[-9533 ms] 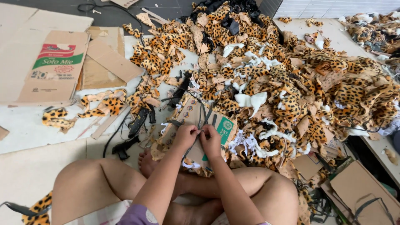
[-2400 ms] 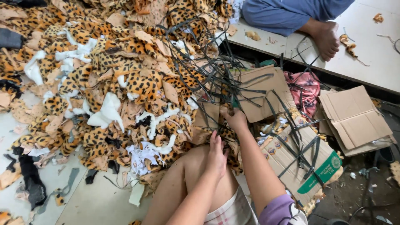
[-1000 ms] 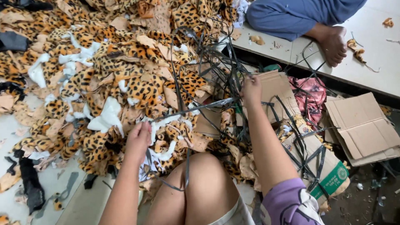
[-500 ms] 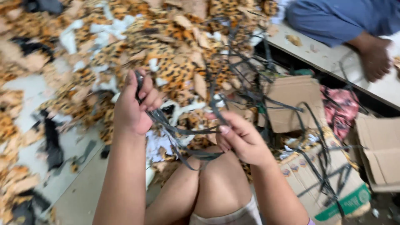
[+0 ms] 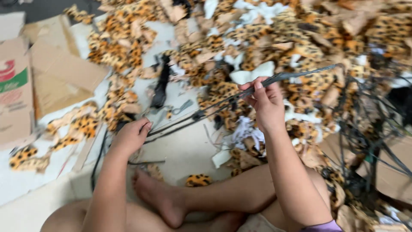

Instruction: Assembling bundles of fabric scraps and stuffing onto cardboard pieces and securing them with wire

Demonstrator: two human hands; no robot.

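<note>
We hold a bundle of thin black strips (image 5: 240,94) between both hands: our right hand (image 5: 265,103) pinches them shut near their upper end, at about one o'clock from our raised knee, and our left hand (image 5: 131,136) closes down on their lower ends at about ten o'clock, pressed toward the floor (image 5: 189,150). The strips run taut in a shallow slant between the two grips and poke out past the right hand toward two o'clock.

They look light, narrow and springy, stiff enough to stay straight under tension yet likely to fan apart and slip if the pinch loosens. We judge the best hold is near each end, fingers wrapped around the whole bundle, not on one strip.

Open room is scarce. The leopard-print fabric scraps (image 5: 274,38) crowd from eleven to two o'clock, and a tangle of loose black strips (image 5: 369,141) lies at three o'clock, where the free ends could snag. Flattened cardboard boxes (image 5: 51,77) lie at nine to ten o'clock. The barest floor is just ahead of our foot (image 5: 159,195), between the hands.
</note>
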